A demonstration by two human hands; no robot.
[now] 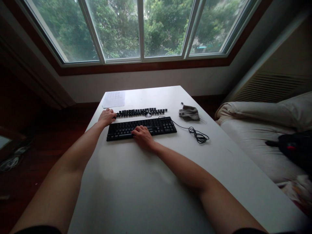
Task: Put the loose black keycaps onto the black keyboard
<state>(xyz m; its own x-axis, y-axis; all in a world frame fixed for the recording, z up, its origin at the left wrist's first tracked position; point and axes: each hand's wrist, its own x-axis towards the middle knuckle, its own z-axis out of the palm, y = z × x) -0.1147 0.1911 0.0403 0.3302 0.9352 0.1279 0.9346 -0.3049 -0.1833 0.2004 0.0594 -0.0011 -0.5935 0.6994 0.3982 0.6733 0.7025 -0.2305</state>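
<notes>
A black keyboard (122, 130) lies across the white table, many of its key positions dark and hard to make out. Behind it stretches a row of loose black keycaps (133, 112). My left hand (106, 117) is at the row's left end, its fingertips closed on a dark keycap that they partly hide. On the keyboard's front middle rests my right hand (143, 136), palm down, with fingers slightly bent and apart and nothing seen in them. A small round, shiny object (148, 114) sits among the keycaps, too small to name.
The keyboard's coiled black cable (201, 136) lies to its right. Behind the cable is a crumpled grey cloth (189, 112). A printed paper sheet (114, 99) is at the table's far left corner. A pale sofa (248, 130) stands right of the table (136, 195), below a window.
</notes>
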